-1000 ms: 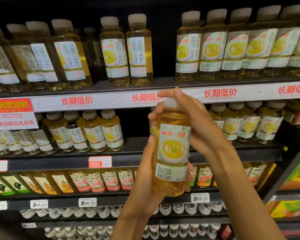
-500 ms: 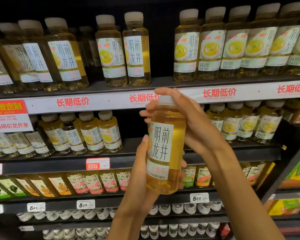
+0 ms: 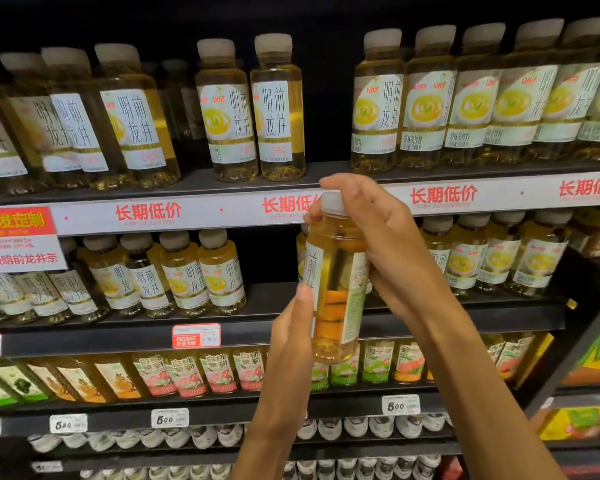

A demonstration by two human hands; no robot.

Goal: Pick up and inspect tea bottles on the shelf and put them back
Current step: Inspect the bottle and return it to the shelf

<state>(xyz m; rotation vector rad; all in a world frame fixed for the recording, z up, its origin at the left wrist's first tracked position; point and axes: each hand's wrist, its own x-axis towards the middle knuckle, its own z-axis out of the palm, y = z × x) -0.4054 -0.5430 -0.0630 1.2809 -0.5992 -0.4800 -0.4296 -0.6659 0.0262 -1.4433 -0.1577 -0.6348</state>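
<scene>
The left hand cups the low side of the bottle while the right hand wraps its top, likely to turn the label, held upright before the shelf rows.

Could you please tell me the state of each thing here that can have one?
Held tea bottle: upright, capped, full, off the shelf.
Left hand: gripping the bottle's lower part.
Right hand: gripping the bottle's top.
Top-shelf bottles: upright, capped, with a gap in the row.
Middle-shelf bottles: upright, capped.
</scene>
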